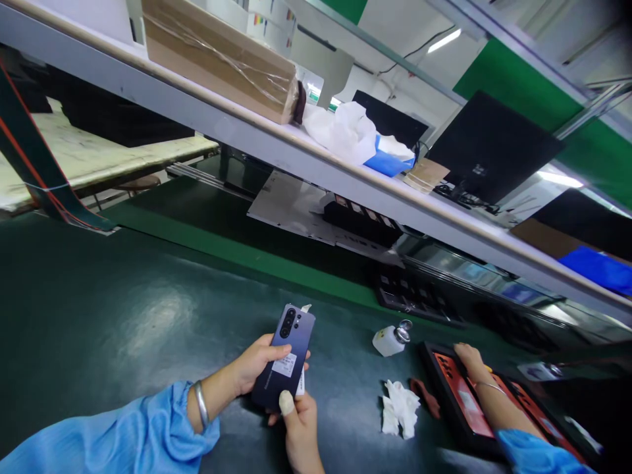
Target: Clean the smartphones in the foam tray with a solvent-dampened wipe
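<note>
A dark blue smartphone (277, 388) is held over the green bench, its back with several camera lenses turned up. A white printed label (285, 364) is stuck on that back. My left hand (257, 362) grips the phone from the left, thumb across the back and fingertips showing past the right edge. At the phone's lower right corner, my right hand (299, 421) is closed on it, with a pale finger cot on the thumb. A white strip (301, 382) shows along the right edge, partly hidden. A small pale tab (306, 308) sticks out at the top.
Right of the phone are a white pump bottle (392, 339), crumpled white tissue (399, 408) and a reddish-brown cloth (425, 397). A co-worker's hand (469, 359) reaches over a black tray (434, 375) of red-orange phones. A shelf (336, 164) crosses above the bench.
</note>
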`<state>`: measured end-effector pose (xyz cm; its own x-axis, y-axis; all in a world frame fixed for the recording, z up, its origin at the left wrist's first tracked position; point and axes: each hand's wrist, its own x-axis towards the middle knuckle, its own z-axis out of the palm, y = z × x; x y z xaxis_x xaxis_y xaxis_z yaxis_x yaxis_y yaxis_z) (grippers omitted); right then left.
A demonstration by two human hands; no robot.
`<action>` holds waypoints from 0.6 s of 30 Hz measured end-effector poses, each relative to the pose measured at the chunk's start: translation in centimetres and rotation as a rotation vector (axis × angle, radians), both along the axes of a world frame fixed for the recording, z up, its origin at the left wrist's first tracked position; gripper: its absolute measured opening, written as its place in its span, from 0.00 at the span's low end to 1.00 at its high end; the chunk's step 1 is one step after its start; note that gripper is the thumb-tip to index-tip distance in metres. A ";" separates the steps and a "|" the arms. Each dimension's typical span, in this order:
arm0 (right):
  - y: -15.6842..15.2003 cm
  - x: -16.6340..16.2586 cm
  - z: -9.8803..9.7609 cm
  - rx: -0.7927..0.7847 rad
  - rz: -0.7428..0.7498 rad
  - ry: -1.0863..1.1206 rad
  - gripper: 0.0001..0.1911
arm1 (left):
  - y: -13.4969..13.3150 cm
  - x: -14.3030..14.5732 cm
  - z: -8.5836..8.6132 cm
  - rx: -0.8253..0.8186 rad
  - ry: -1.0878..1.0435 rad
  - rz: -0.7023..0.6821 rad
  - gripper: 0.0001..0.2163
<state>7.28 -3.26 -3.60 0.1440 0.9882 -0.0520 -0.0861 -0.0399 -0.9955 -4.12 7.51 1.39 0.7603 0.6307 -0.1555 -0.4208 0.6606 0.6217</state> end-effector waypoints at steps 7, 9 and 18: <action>-0.8 3.3 0.6 -0.003 0.016 -0.023 0.23 | -0.4 0.2 -0.2 0.026 0.003 -0.037 0.17; -0.7 5.2 1.2 -0.023 -0.109 -0.071 0.25 | -0.5 0.3 -0.4 0.032 0.004 -0.049 0.17; 4.9 8.0 6.7 0.217 -0.469 -0.321 0.27 | -0.7 0.9 -1.3 0.075 0.034 -0.176 0.21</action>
<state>15.29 1.60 3.08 0.5421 0.7987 0.2613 0.2602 0.1362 -0.9559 -3.17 6.84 0.07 0.8549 0.4995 -0.1403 -0.2811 0.6732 0.6839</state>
